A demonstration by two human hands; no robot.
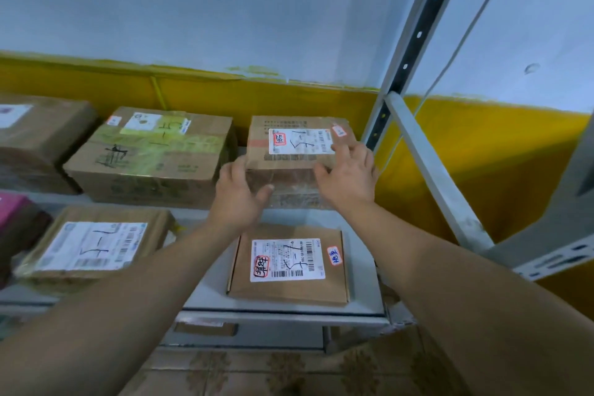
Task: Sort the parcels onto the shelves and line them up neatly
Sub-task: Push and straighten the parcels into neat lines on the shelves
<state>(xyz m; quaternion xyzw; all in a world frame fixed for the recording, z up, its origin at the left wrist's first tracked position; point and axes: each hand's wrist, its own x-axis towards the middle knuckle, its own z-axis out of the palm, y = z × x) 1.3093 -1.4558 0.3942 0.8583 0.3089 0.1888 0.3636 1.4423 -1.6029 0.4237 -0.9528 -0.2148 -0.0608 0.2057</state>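
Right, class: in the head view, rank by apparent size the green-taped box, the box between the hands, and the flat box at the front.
1. Green-taped box, clearly largest.
2-3. Box between the hands and flat front box: similar; nearness makes ranking unsure.

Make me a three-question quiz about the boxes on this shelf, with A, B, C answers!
1. Where is the box that the hands are at?
A. back row, right end
B. front row, left end
C. on the floor

2. What colour is the wall's lower band?
A. red
B. yellow
C. black

3. How are the hands?
A. fists
B. fingers spread
C. holding a pen

Answers: A, it sits behind the flat box; B, yellow paint shows; B, left hand and right hand flank the box, open.
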